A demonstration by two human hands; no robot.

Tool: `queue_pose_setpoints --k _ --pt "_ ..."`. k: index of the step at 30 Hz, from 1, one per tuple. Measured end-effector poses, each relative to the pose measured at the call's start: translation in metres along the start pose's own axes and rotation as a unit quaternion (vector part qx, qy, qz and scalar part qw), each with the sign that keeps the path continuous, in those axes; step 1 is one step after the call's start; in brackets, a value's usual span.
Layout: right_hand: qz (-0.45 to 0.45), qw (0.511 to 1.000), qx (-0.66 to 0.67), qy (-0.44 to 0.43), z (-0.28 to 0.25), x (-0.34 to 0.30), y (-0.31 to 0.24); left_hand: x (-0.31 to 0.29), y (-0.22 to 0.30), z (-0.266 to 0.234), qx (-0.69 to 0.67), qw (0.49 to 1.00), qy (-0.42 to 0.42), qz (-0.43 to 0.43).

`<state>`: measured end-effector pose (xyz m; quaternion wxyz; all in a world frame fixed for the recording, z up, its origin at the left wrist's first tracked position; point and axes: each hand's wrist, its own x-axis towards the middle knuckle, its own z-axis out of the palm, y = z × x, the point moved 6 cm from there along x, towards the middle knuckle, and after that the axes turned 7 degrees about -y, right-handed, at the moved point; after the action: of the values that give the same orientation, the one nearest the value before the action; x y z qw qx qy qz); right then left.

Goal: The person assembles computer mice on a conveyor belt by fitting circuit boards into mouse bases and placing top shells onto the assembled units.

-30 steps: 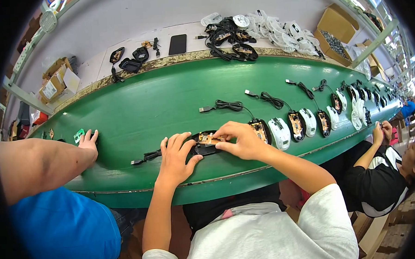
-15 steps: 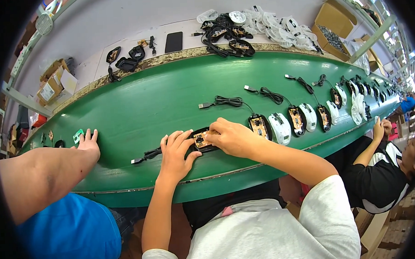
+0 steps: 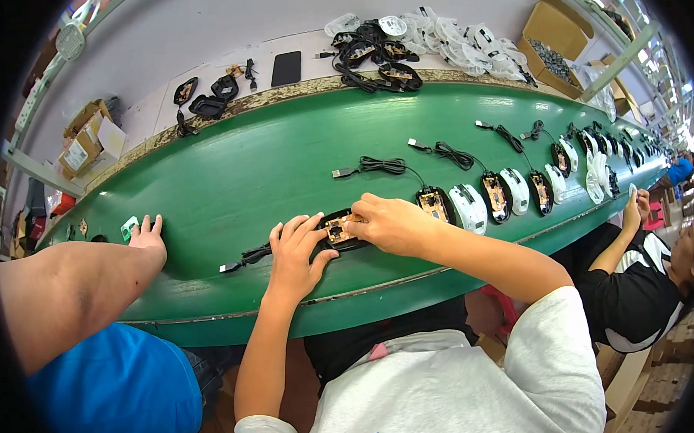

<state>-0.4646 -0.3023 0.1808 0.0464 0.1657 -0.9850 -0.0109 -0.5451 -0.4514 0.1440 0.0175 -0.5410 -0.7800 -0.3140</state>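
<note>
On the green belt right in front of me lies an opened computer mouse base [image 3: 355, 245], black, with a tan circuit board [image 3: 337, 231] in it. My left hand [image 3: 293, 254] grips the base's left end between thumb and fingers. Pinched fingers of my right hand [image 3: 384, 224] are on the right part of the board; their tips hide what is under them. The base's black cable [image 3: 253, 255], with its USB plug, lies left of my left hand. Just right of my right hand is another open mouse base [image 3: 433, 203] beside a white mouse shell [image 3: 467, 209].
More mouse bases and white shells [image 3: 518, 191] run rightward along the belt [image 3: 267, 158]. A ledge behind holds a black phone [image 3: 286, 68], mouse parts [image 3: 382, 56] and a carton [image 3: 556, 33]. A co-worker's arm [image 3: 94, 285] reaches in at left; another person [image 3: 636, 281] works at right.
Both hands stay at the same mouse base, with only slight finger movement. The view has shifted a little. The co-worker's hand at left stays near the green board.
</note>
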Motion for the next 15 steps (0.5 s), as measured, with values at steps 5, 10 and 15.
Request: queue_pose_setpoints --k 5,10,15 --pt "0.009 1.0 0.006 0.007 0.002 -0.0007 0.0004 0.0009 0.0002 0.0014 0.001 1.0 -0.001 0.003" --pt "0.0 1.0 0.022 0.021 0.0042 -0.003 0.0026 0.0025 0.0016 0.0026 -0.006 1.0 0.004 0.002" --pt "0.007 1.0 0.026 0.006 0.0077 -0.0017 0.005 0.003 -0.0002 0.0037 -0.031 0.999 0.007 -0.011"
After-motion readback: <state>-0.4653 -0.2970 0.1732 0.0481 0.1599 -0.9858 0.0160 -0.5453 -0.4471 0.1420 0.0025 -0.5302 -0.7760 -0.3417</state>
